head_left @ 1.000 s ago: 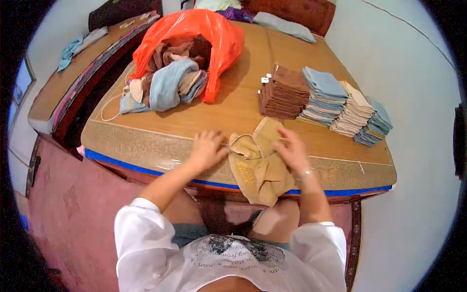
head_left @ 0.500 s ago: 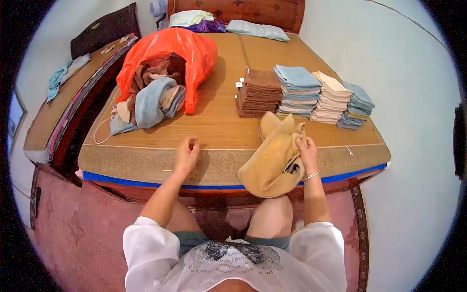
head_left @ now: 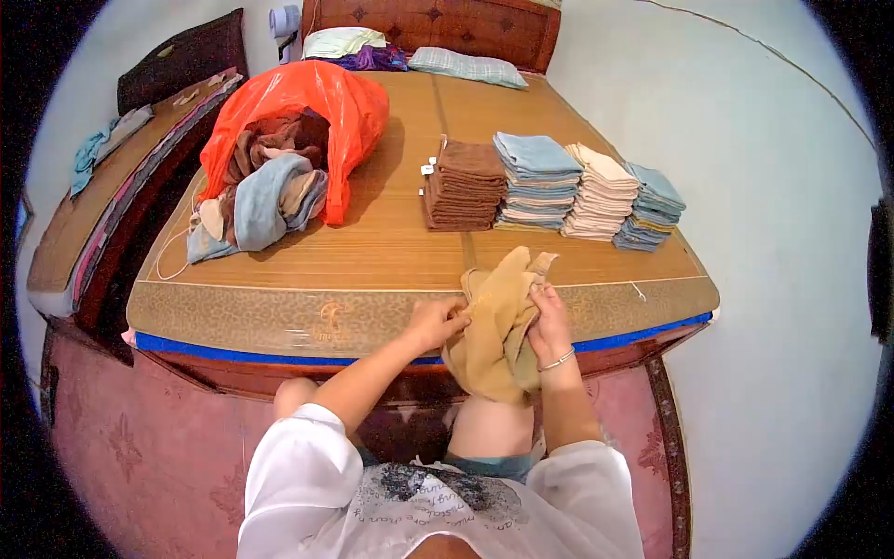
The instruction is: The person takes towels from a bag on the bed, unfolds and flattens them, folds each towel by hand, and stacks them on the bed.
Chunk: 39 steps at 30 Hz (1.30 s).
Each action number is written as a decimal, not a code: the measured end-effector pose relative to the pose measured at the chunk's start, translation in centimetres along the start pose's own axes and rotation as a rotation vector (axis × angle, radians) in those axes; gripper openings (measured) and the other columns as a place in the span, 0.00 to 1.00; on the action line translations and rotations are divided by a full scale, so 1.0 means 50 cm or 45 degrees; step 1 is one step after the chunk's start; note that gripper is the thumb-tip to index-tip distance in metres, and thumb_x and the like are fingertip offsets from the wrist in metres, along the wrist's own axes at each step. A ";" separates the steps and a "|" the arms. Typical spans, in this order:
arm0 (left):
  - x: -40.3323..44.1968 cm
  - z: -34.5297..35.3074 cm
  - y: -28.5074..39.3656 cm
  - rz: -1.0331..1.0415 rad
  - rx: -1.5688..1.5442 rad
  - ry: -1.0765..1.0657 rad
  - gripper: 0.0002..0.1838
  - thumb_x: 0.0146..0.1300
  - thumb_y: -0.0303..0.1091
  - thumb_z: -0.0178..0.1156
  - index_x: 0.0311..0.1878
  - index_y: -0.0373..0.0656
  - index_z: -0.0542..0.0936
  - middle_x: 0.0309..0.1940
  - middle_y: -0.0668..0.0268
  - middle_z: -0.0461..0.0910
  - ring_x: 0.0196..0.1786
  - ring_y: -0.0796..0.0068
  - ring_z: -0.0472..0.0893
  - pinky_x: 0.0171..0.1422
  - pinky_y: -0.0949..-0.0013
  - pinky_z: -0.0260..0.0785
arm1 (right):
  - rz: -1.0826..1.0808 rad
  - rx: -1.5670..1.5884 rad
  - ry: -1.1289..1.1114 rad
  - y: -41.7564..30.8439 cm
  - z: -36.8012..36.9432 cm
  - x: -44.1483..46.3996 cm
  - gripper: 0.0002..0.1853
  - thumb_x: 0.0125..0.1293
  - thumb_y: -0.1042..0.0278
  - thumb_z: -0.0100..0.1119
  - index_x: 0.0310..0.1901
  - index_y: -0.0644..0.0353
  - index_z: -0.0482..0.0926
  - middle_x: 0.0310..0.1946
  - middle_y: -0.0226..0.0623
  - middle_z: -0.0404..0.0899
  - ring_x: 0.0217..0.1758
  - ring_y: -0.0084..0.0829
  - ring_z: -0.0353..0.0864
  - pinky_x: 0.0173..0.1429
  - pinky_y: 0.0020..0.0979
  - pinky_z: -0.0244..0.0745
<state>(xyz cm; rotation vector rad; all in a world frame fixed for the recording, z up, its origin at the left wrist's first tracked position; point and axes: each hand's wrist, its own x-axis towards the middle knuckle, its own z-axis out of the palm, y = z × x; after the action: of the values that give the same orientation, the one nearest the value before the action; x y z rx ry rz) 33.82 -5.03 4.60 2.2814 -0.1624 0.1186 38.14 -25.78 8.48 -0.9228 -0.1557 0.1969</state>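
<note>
A crumpled tan towel (head_left: 494, 331) hangs between my hands at the front edge of the bed. My right hand (head_left: 549, 321), with a bracelet at the wrist, grips its right side. On the opposite side, my left hand (head_left: 438, 322) has its fingers closed at the towel's left edge. Beyond them stand folded stacks: brown towels (head_left: 463, 186), a blue-topped stack (head_left: 537, 182), cream towels (head_left: 601, 194) and a second blue stack (head_left: 652, 207). An orange-red plastic bag (head_left: 358, 112) lies open at the left, with a blue towel (head_left: 270, 203) and other cloths spilling out.
The bed (head_left: 391, 242) carries a mat with a patterned front border. Pillows (head_left: 468, 66) lie by the headboard (head_left: 438, 28). At the left is a bench-like seat (head_left: 102, 200) with cloths on it. A wall (head_left: 754, 279) rises at the right.
My left hand has moved right, from beside the towel to its left edge, and closed on it. The towel hangs straighter now. The whole view has shifted slightly.
</note>
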 end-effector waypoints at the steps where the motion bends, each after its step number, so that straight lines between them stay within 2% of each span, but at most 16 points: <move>1: -0.002 -0.009 -0.002 -0.150 -0.234 -0.226 0.24 0.55 0.48 0.62 0.49 0.41 0.73 0.42 0.54 0.77 0.44 0.62 0.76 0.50 0.65 0.66 | -0.013 -0.043 0.027 -0.009 -0.014 0.004 0.11 0.64 0.71 0.54 0.48 0.60 0.72 0.43 0.33 0.77 0.45 0.27 0.77 0.50 0.29 0.72; 2: -0.011 -0.013 -0.008 -0.107 -0.286 -0.082 0.15 0.59 0.42 0.60 0.42 0.42 0.74 0.36 0.61 0.77 0.39 0.73 0.75 0.45 0.70 0.68 | -0.024 -0.086 0.054 -0.019 -0.026 0.006 0.12 0.64 0.70 0.53 0.49 0.60 0.72 0.45 0.33 0.77 0.46 0.27 0.76 0.51 0.30 0.72; 4: -0.025 -0.025 -0.038 -0.044 -0.716 0.178 0.10 0.64 0.36 0.55 0.45 0.42 0.73 0.39 0.67 0.75 0.44 0.79 0.72 0.51 0.73 0.65 | -0.021 0.005 0.121 -0.042 -0.047 0.015 0.12 0.65 0.70 0.53 0.49 0.60 0.71 0.45 0.33 0.77 0.47 0.28 0.76 0.52 0.31 0.72; 7: -0.062 -0.125 -0.046 -0.045 -0.720 0.691 0.11 0.67 0.36 0.50 0.48 0.41 0.70 0.41 0.66 0.74 0.47 0.76 0.71 0.52 0.71 0.65 | -0.096 0.116 0.256 -0.074 -0.088 0.038 0.12 0.65 0.69 0.53 0.50 0.59 0.71 0.46 0.34 0.76 0.48 0.30 0.76 0.53 0.33 0.72; 8: -0.073 -0.160 -0.091 -0.142 -0.425 0.791 0.12 0.68 0.38 0.48 0.48 0.41 0.70 0.41 0.66 0.74 0.46 0.75 0.71 0.51 0.70 0.65 | -0.174 0.134 0.319 -0.077 -0.107 0.041 0.12 0.65 0.69 0.53 0.49 0.59 0.71 0.45 0.34 0.76 0.48 0.32 0.76 0.52 0.34 0.72; 10: -0.120 -0.234 -0.055 -0.282 -0.795 1.083 0.12 0.69 0.40 0.47 0.47 0.43 0.69 0.38 0.66 0.73 0.39 0.77 0.71 0.45 0.73 0.65 | -0.206 0.033 0.366 -0.062 -0.154 0.043 0.11 0.65 0.67 0.53 0.47 0.59 0.72 0.43 0.33 0.76 0.45 0.30 0.77 0.48 0.32 0.74; 12: -0.166 -0.282 -0.110 -0.264 -0.622 1.057 0.13 0.66 0.39 0.52 0.47 0.40 0.70 0.38 0.66 0.75 0.40 0.80 0.72 0.42 0.75 0.67 | -0.076 -0.237 0.578 -0.057 -0.194 0.029 0.08 0.64 0.65 0.56 0.39 0.59 0.72 0.33 0.30 0.77 0.32 0.24 0.78 0.29 0.24 0.73; 15: -0.243 -0.320 -0.228 -0.468 -0.447 0.824 0.15 0.64 0.40 0.56 0.48 0.41 0.71 0.34 0.67 0.78 0.33 0.79 0.75 0.39 0.74 0.69 | 0.152 -0.884 0.478 -0.045 -0.259 -0.010 0.10 0.61 0.64 0.61 0.35 0.58 0.71 0.27 0.28 0.76 0.27 0.22 0.78 0.25 0.22 0.71; 16: -0.266 -0.325 -0.231 -0.478 -0.445 0.817 0.15 0.64 0.40 0.56 0.48 0.41 0.71 0.34 0.67 0.78 0.33 0.79 0.75 0.39 0.74 0.69 | 0.151 -1.139 0.535 -0.050 -0.240 -0.030 0.11 0.58 0.64 0.63 0.37 0.59 0.73 0.21 0.27 0.74 0.18 0.19 0.73 0.18 0.19 0.65; 18: -0.304 -0.343 -0.222 -0.637 -0.302 0.472 0.15 0.59 0.35 0.60 0.45 0.38 0.73 0.33 0.66 0.79 0.36 0.77 0.77 0.40 0.72 0.69 | 0.010 -1.254 0.485 -0.057 -0.264 -0.048 0.12 0.58 0.64 0.63 0.38 0.60 0.74 0.22 0.28 0.75 0.19 0.20 0.74 0.20 0.20 0.67; 20: -0.316 -0.363 -0.233 -0.590 -0.109 0.456 0.16 0.58 0.36 0.61 0.46 0.38 0.74 0.33 0.64 0.80 0.35 0.75 0.78 0.41 0.70 0.70 | -0.567 -1.795 0.438 -0.082 -0.286 -0.048 0.13 0.57 0.65 0.63 0.41 0.63 0.78 0.25 0.32 0.77 0.26 0.24 0.76 0.31 0.25 0.72; 24: -0.273 -0.399 -0.265 -0.435 0.225 0.550 0.19 0.57 0.40 0.59 0.49 0.39 0.77 0.36 0.55 0.81 0.38 0.64 0.81 0.44 0.65 0.72 | -0.888 -1.644 0.555 -0.137 -0.222 0.010 0.11 0.58 0.66 0.62 0.38 0.65 0.79 0.30 0.35 0.79 0.31 0.27 0.77 0.38 0.28 0.72; 31: -0.105 -0.370 -0.311 -0.346 0.516 0.765 0.24 0.59 0.43 0.56 0.56 0.42 0.72 0.41 0.52 0.80 0.47 0.53 0.78 0.51 0.57 0.69 | -0.482 -2.018 0.230 -0.077 -0.157 0.153 0.15 0.59 0.60 0.57 0.41 0.63 0.79 0.35 0.45 0.80 0.43 0.42 0.78 0.44 0.38 0.73; 33: -0.082 -0.360 -0.294 -0.560 0.380 0.630 0.26 0.57 0.44 0.58 0.58 0.46 0.71 0.44 0.53 0.79 0.49 0.53 0.77 0.53 0.56 0.68 | -0.296 -2.165 0.217 -0.063 -0.143 0.167 0.17 0.59 0.58 0.57 0.43 0.61 0.79 0.36 0.47 0.79 0.45 0.45 0.78 0.46 0.39 0.73; 37: -0.073 -0.359 -0.239 -0.604 0.646 0.382 0.26 0.54 0.46 0.60 0.56 0.47 0.72 0.46 0.53 0.78 0.51 0.53 0.76 0.52 0.56 0.68 | -0.333 -2.520 0.211 -0.046 -0.166 0.166 0.21 0.51 0.56 0.63 0.45 0.59 0.79 0.31 0.46 0.81 0.38 0.42 0.81 0.42 0.38 0.74; 39: -0.073 -0.358 -0.240 -0.623 0.679 0.280 0.27 0.52 0.45 0.62 0.56 0.48 0.73 0.46 0.53 0.78 0.49 0.51 0.76 0.51 0.55 0.69 | 0.112 -2.312 0.177 -0.058 -0.163 0.166 0.18 0.50 0.59 0.64 0.43 0.57 0.80 0.27 0.41 0.81 0.31 0.36 0.81 0.37 0.35 0.74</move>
<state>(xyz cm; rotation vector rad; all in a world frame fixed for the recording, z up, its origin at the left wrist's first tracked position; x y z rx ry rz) 31.52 16.56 6.90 2.7372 0.6073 0.1687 48.24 -31.83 6.37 -2.7455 -0.1405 0.0176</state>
